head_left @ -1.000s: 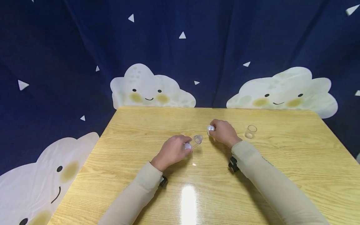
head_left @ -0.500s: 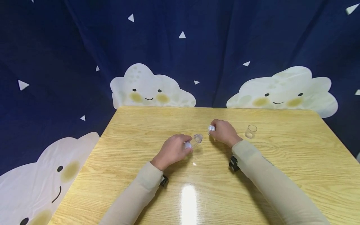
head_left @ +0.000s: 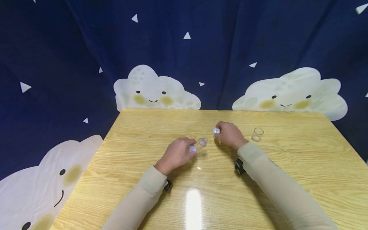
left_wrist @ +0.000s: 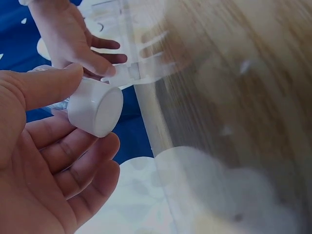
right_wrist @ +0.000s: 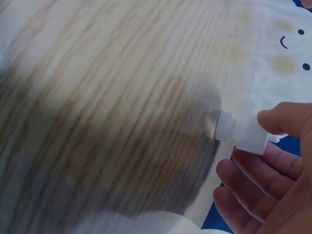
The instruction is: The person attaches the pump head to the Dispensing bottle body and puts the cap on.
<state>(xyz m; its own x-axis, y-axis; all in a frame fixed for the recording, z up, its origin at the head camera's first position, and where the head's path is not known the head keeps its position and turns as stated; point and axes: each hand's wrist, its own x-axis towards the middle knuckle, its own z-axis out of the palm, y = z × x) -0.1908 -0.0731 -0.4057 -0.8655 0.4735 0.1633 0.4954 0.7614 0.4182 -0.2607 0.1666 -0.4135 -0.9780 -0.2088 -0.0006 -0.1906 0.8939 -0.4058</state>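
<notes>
Near the middle of the table, my left hand [head_left: 176, 153] pinches a small clear bottle with a white base [left_wrist: 95, 107] between thumb and fingers. The bottle lies tilted, its clear collared end [head_left: 203, 142] pointing away to the upper right. Slightly farther back, my right hand [head_left: 229, 134] pinches a small white stepped cylinder [right_wrist: 251, 134], which looks like a pump top. In the right wrist view its narrower end is close to the tabletop. The two held pieces are apart. A clear cap [head_left: 257, 134] stands upright to the right of my right hand.
A wood-grain table [head_left: 138, 134] lies under both hands, with a bright reflection near its front. Beyond its back edge hangs a dark blue curtain [head_left: 172, 48] printed with smiling clouds. Black camera mounts [head_left: 240, 166] sit beneath the wrists.
</notes>
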